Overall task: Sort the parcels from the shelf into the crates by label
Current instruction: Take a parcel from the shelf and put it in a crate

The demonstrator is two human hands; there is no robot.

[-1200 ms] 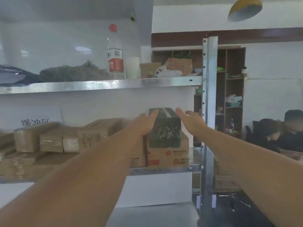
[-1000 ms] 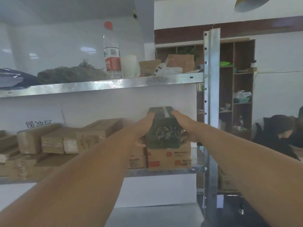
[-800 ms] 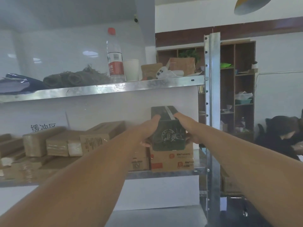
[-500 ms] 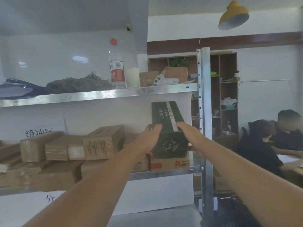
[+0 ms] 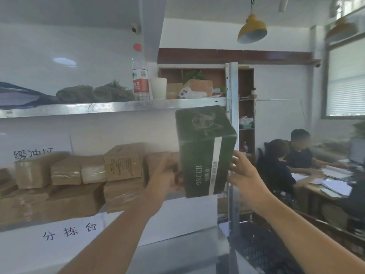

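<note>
We have the dark green rectangular carton with the white stripe (image 5: 204,153) clear of the metal shelf (image 5: 110,107), held upright between both hands at the right end. Our left hand (image 5: 167,175) presses its left side, our right hand (image 5: 242,175) its right, fingers (image 5: 236,158) clamped on it. Many brown taped cardboard parcels (image 5: 122,163) sit stacked on the shelf to the left. No crates are in view, so we judge the sorting far from done.

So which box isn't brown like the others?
The green box, held up between the left hand and right hand. The boxes on the shelf are brown cardboard.
</note>
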